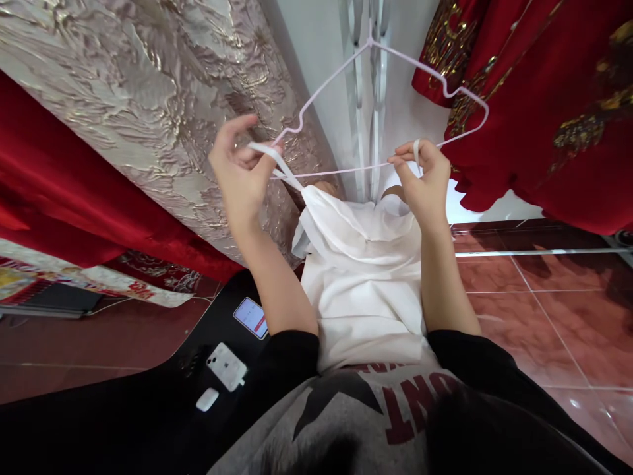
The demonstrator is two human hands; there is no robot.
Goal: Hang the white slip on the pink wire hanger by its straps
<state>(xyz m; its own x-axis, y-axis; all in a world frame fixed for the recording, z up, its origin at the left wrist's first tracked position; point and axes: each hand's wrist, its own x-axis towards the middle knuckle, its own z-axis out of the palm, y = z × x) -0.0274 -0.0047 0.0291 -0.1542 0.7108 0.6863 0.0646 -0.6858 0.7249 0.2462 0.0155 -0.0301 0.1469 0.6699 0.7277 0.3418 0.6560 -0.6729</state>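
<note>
A white garment (366, 277) with thin straps lies bunched across the person's lap. Above it a pale pink clothes hanger (341, 173) is held up, its hook end pointing away. At the hanger's left corner, my left hand (242, 175) is closed on a white strap (289, 175), which runs down to the garment; the fingers are slightly blurred. My right hand (428, 181) pinches the hanger's lower bar near its right end. A white strap loop also passes around a finger of this hand; its lower part is hidden.
To the left hang a textured beige cloth (208, 86) and red fabric (99, 171). Red cloth with gold decoration (539, 99) hangs at right. White metal poles (366, 99) stand ahead. Two phones (227, 366) and a small white case (207, 399) rest on a black surface at left.
</note>
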